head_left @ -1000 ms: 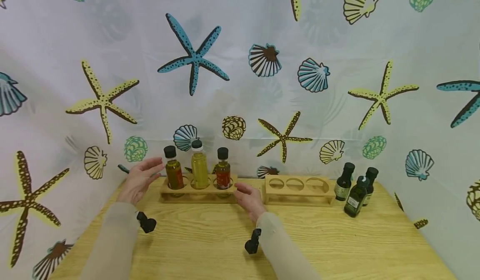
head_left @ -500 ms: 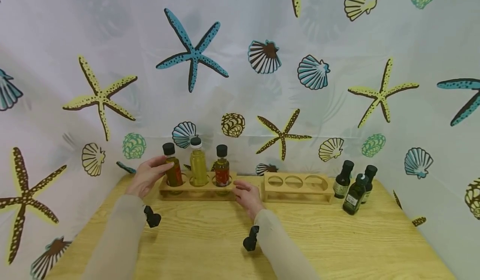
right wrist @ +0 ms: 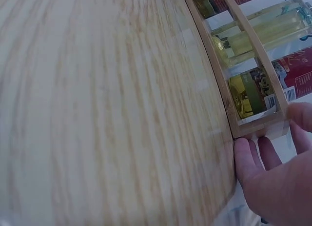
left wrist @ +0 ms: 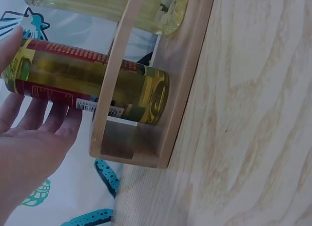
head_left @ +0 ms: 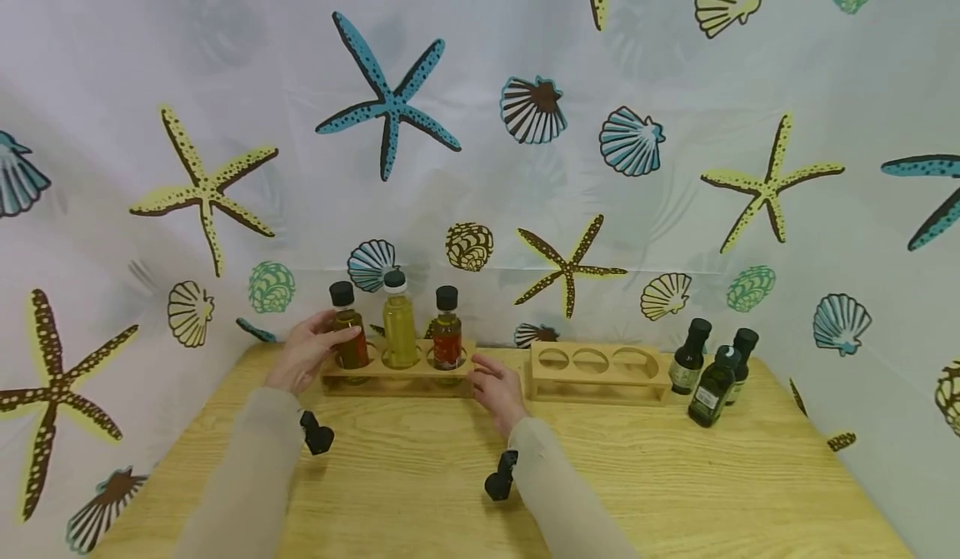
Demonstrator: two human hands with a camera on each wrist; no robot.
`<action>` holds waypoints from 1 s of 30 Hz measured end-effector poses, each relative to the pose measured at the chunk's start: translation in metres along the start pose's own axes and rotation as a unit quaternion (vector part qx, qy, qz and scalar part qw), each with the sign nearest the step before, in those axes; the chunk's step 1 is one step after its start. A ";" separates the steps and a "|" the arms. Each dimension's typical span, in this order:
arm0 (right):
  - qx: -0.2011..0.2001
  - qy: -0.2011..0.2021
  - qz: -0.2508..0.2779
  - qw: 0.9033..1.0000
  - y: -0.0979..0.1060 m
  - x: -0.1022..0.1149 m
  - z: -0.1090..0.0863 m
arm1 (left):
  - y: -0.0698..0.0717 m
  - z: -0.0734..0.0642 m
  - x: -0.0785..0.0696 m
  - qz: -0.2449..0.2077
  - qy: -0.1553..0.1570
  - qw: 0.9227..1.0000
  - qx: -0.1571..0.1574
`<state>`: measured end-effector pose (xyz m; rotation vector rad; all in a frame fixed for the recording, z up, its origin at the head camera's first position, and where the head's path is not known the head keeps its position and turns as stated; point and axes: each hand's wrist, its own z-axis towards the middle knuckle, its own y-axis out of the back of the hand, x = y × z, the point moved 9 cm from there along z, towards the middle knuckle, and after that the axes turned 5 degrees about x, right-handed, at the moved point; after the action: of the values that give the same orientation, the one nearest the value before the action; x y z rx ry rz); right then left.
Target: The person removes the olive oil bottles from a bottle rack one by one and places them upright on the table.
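My left hand (head_left: 303, 356) is around an oil bottle (head_left: 350, 338) with a black cap and red label, thumb in front, fingers along its far side. That bottle stands in the left hole of a wooden rack (head_left: 397, 387). A taller clear bottle of yellow oil (head_left: 400, 334) fills the middle hole, and another red-labelled bottle (head_left: 447, 342) the right one. My right hand (head_left: 498, 391) holds the rack's right end; in the right wrist view its thumb (right wrist: 300, 113) lies at the upper rail and its fingers (right wrist: 247, 160) at the end panel.
A second wooden rack (head_left: 600, 392), its three holes unfilled, stands to the right. Beyond it are three dark bottles: one at the back left (head_left: 688, 359), one in front (head_left: 712, 388), one behind (head_left: 742, 359). A curtain with sea-shell prints (head_left: 525, 192) hangs behind the wooden table (head_left: 420, 476).
My left hand has moved right from beside the left bottle and closed around it. The right hand stays at the rack's end. The bottles keep their places in the rack.
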<state>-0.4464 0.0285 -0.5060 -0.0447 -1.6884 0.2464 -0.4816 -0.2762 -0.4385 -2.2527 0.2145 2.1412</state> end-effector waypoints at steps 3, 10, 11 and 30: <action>0.000 0.001 -0.007 1.000 0.000 0.000 0.000 | -0.003 0.000 0.000 0.025 0.001 1.000 -0.004; -0.008 0.005 -0.022 1.000 0.002 0.002 -0.002 | -0.003 0.003 0.003 0.066 0.004 0.997 -0.026; -0.010 0.005 -0.022 1.000 0.002 0.003 -0.002 | -0.004 0.003 0.003 0.064 0.002 0.998 -0.026; 0.003 0.001 -0.042 0.999 0.004 -0.001 0.003 | 0.000 -0.002 0.007 0.094 -0.017 0.994 -0.042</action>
<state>-0.4495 0.0323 -0.5079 0.0299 -1.6828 0.1886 -0.4792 -0.2771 -0.4451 -2.3248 0.3557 2.3211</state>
